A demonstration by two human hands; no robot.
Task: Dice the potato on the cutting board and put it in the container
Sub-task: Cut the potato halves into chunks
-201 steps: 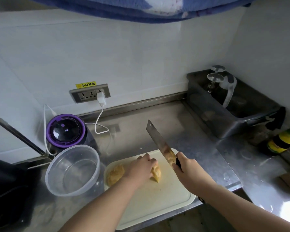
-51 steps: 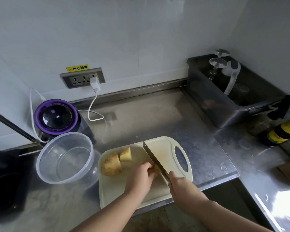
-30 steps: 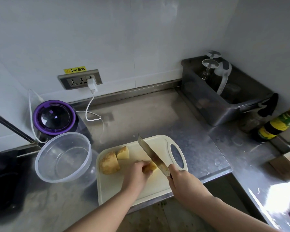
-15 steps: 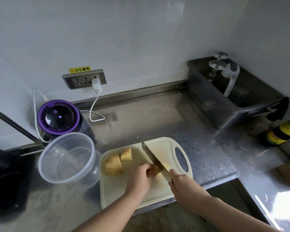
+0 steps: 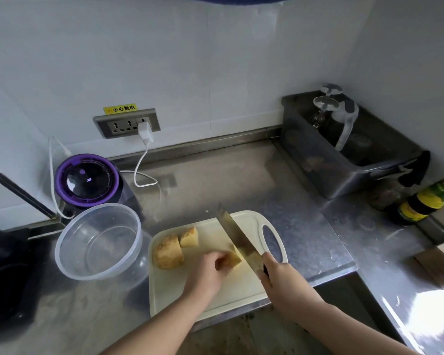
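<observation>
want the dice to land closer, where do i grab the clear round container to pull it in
Pinch the thin rim of the container on the side facing the cutting board, coming from above. It stands upright, open and empty, so the lip is free; the purple-lidded appliance crowds its far side.

A yellow sticker (image 5: 120,108) on the far wall, just above the socket panel (image 5: 127,123), reads 小心触电. The label of the bottle (image 5: 426,201) at right is unreadable.
</observation>
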